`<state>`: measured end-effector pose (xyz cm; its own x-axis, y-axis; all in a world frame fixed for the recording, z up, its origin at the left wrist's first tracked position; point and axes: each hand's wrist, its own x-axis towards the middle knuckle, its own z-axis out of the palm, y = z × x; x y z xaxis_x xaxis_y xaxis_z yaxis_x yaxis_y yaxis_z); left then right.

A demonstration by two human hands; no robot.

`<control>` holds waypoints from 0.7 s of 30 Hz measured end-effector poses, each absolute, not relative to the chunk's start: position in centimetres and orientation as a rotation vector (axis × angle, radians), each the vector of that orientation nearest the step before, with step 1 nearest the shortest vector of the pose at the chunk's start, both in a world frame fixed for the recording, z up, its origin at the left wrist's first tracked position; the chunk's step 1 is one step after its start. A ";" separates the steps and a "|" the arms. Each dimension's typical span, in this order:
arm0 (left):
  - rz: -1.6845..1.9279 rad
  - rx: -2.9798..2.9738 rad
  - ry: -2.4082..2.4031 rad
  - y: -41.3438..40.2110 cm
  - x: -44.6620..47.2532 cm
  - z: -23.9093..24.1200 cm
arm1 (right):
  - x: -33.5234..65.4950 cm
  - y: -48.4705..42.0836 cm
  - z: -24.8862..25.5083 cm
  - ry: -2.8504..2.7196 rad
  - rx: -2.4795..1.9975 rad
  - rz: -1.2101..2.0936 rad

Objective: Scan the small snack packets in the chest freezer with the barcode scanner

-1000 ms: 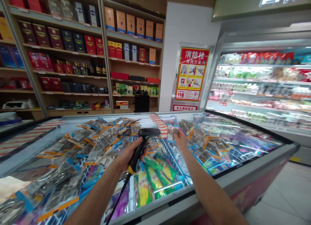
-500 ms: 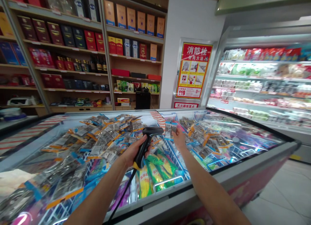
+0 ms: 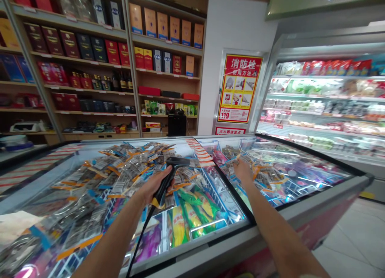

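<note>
My left hand is closed round the grip of a black barcode scanner. The scanner's head points right over the chest freezer, and its cable trails down toward me. My right hand reaches into the right half of the freezer and rests low on a pile of clear snack packets with orange and blue strips. Its fingers are turned away from me and sunk among the packets, so any grip is hidden.
The open chest freezer spans the foreground, with a packet pile on the left and green-yellow corn bags in the middle. Behind stand wooden shelves of boxed bottles, a red fire-hydrant poster and an open chilled cabinet on the right.
My right hand held a packet up in front of the scanner; it has now dropped right onto the pile. The scanner hand has sunk slightly and shifted left.
</note>
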<state>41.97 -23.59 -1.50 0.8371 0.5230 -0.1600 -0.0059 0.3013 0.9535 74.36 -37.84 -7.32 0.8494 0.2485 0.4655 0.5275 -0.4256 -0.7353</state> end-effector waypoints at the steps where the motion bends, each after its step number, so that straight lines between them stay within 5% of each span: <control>1: 0.386 1.231 0.514 -23.4 41.7 -1.5 | 74.6 -38.4 -7.4 -0.566 -2.016 -0.378; 6: 0.475 1.204 0.618 -22.8 40.0 -1.9 | 72.9 -38.0 -6.6 -0.605 -1.873 -0.617; 21: 0.480 1.074 0.554 -22.9 38.8 -1.3 | 61.0 -28.1 -7.3 -0.965 -1.929 0.107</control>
